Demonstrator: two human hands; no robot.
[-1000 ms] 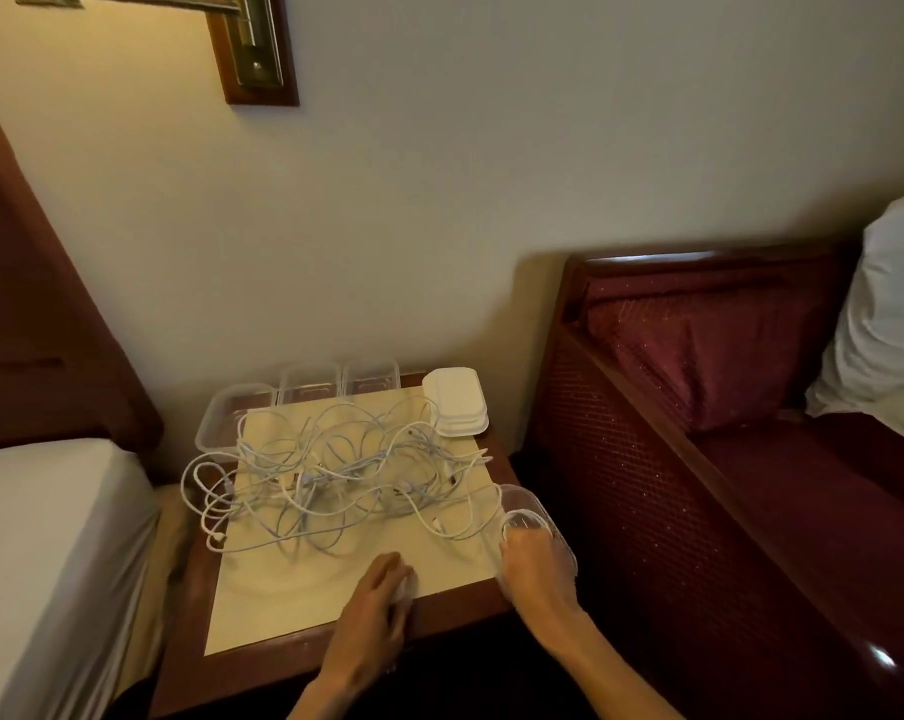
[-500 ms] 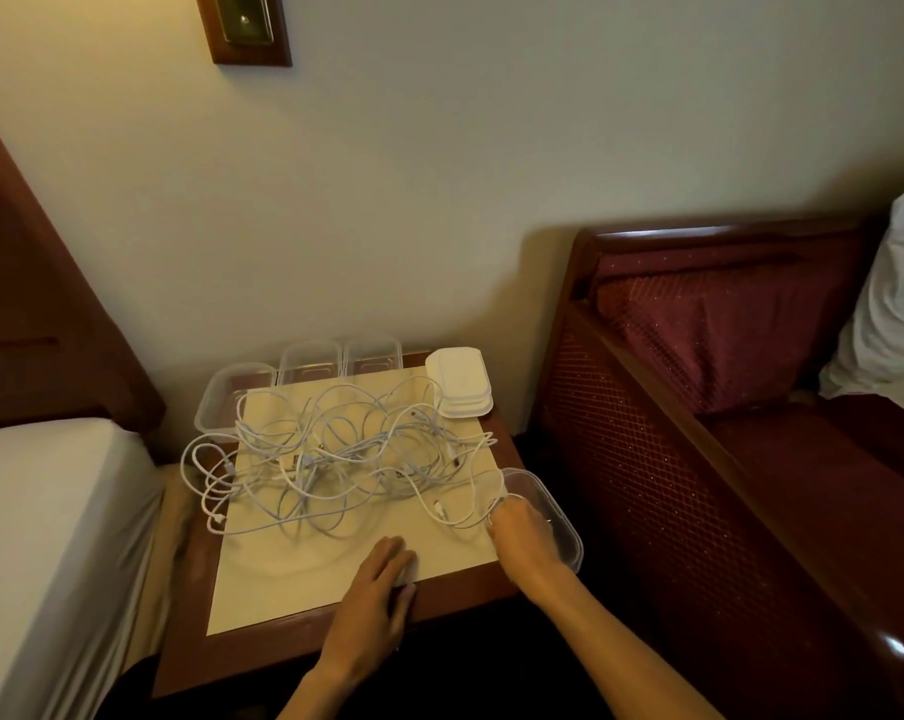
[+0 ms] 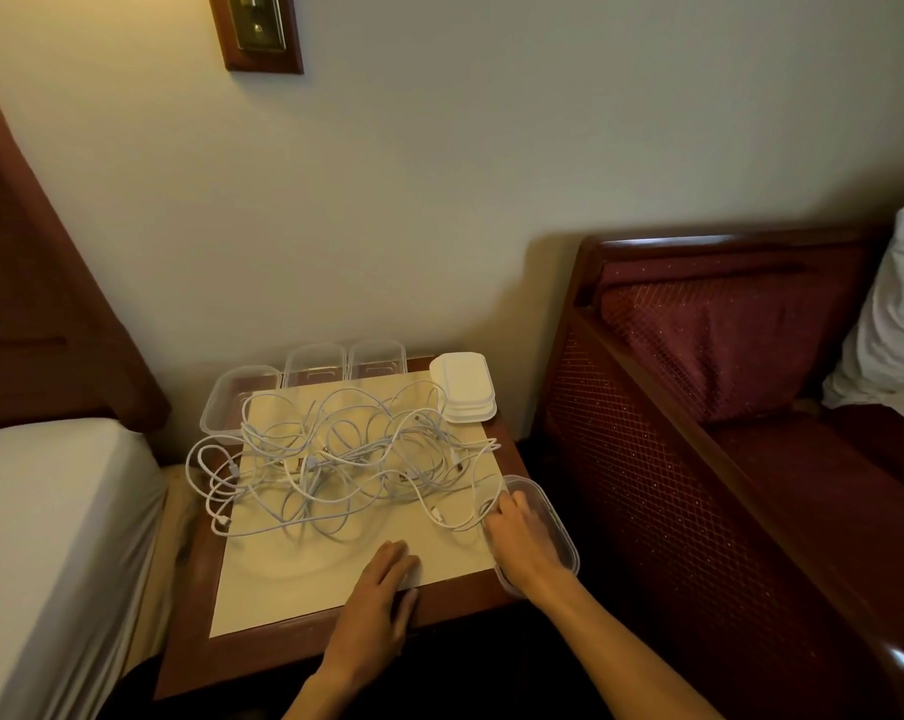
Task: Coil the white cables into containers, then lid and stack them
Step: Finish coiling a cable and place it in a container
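The white cables (image 3: pixel 335 459) lie in one loose tangle across the middle of the cream mat (image 3: pixel 335 574) on the wooden surface (image 3: pixel 190 657), with a few loops hanging over the left edge. None is coiled yet, and none sits in a container, so the task looks to be at its very start.

At the right edge of the surface stands one clear container (image 3: pixel 556 522), open and, as far as can be seen, empty. The right hand (image 3: pixel 517 537) lies over its near-left rim, its fingers (image 3: pixel 507 504) curled at the end of a cable strand; they seem to pinch it, though the blur keeps that from being certain. The left hand (image 3: pixel 382 589) rests flat on the front of the mat, fingers straight and close together, holding nothing.

Along the back, against the wall, three more clear containers (image 3: pixel 325 361) wait in a row, open and unfilled. Just right of them is the stack of white lids (image 3: pixel 462 387), untouched.

By my judgement everything remains: separate each cable from the tangle, coil it, fill all four containers, lid them and stack them. A white bed (image 3: pixel 49 537) flanks the surface on the left and a dark red upholstered seat (image 3: pixel 725 356) on the right.
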